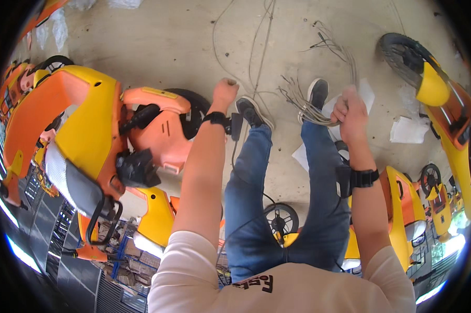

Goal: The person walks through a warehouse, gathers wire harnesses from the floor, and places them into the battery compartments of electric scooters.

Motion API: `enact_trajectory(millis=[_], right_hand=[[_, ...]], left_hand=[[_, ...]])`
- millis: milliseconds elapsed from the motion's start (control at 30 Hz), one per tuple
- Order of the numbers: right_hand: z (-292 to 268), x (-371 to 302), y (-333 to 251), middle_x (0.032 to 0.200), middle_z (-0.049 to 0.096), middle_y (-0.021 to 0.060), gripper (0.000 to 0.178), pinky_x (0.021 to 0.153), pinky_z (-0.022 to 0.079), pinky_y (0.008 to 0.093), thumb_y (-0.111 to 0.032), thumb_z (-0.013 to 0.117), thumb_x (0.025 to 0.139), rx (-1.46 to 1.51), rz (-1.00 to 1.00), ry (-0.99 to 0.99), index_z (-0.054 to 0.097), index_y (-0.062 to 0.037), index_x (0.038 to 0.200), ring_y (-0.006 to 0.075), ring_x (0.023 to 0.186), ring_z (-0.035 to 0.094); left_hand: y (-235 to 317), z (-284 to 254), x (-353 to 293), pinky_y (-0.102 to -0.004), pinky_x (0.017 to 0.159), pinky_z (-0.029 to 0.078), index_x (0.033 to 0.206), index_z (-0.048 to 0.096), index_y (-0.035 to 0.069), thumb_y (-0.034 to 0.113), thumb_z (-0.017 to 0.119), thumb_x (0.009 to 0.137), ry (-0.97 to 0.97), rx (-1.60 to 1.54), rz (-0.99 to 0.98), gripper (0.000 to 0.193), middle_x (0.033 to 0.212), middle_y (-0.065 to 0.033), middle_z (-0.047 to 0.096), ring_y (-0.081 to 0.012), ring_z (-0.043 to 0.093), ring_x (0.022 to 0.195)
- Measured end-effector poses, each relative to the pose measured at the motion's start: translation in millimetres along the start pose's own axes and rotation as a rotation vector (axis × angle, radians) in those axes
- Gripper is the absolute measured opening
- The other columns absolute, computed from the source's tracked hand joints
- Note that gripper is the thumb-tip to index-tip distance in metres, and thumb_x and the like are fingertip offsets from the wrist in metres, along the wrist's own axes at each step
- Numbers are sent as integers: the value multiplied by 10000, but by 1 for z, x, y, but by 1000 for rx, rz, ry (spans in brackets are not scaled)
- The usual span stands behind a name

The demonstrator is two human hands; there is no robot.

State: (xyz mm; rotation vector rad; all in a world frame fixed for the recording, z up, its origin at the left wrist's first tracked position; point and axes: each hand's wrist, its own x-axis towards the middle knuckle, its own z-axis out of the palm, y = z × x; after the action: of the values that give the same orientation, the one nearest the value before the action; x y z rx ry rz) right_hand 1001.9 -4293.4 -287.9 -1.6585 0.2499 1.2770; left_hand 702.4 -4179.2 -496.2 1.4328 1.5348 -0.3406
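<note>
My right hand (350,112) is closed around a bundle of thin grey cables (345,55). Out of the fist the cables stretch away over the floor, and more loose cable ends (298,96) fan out to its left, near my right shoe. My left hand (225,92) is curled shut in front of my left shoe. A thin grey cable (218,56) runs along the floor up to that fist. Whether its fingers grip this cable is hidden.
To the left stands a large yellow and orange scooter (92,120), close to my left arm. Another scooter (434,94) with a black wheel is at the right. White paper sheets (409,130) lie on the concrete floor (183,36). More scooters stand behind me.
</note>
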Motion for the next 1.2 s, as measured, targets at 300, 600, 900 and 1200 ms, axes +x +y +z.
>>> enact_trajectory(millis=[300, 600, 900, 1200], right_hand=[[-18, 83, 4, 488, 275, -25, 349, 367, 290, 236, -378, 379, 915, 60, 67, -85, 372, -99, 707, 75, 393, 265], [-25, 95, -3, 500, 281, -30, 347, 385, 291, 228, -386, 376, 916, 83, 84, 3, 364, -106, 710, 67, 399, 263], [-25, 100, 2, 500, 267, -32, 340, 384, 282, 226, -384, 373, 917, 103, 91, -18, 369, -111, 714, 67, 398, 255], [-24, 97, -3, 504, 278, -31, 331, 390, 276, 236, -374, 373, 917, 69, 97, 52, 369, -116, 709, 72, 406, 261]], left_hand=[[53, 107, 147, -394, 759, 462, 985, 505, 27, 152, 560, 719, 175, 367, -5, 299, 967, -154, 571, -313, 558, 906], [48, 107, 158, -403, 736, 446, 961, 507, 18, 99, 559, 700, 599, 269, 264, 278, 920, -167, 534, -337, 521, 867], [-11, 2, 219, -410, 790, 427, 966, 515, -24, 121, 553, 733, 524, 415, 39, 276, 976, -234, 524, -362, 506, 914], [11, 21, 198, -388, 765, 450, 921, 494, 2, 127, 550, 739, 531, 361, -24, 227, 960, -206, 556, -355, 533, 886]])
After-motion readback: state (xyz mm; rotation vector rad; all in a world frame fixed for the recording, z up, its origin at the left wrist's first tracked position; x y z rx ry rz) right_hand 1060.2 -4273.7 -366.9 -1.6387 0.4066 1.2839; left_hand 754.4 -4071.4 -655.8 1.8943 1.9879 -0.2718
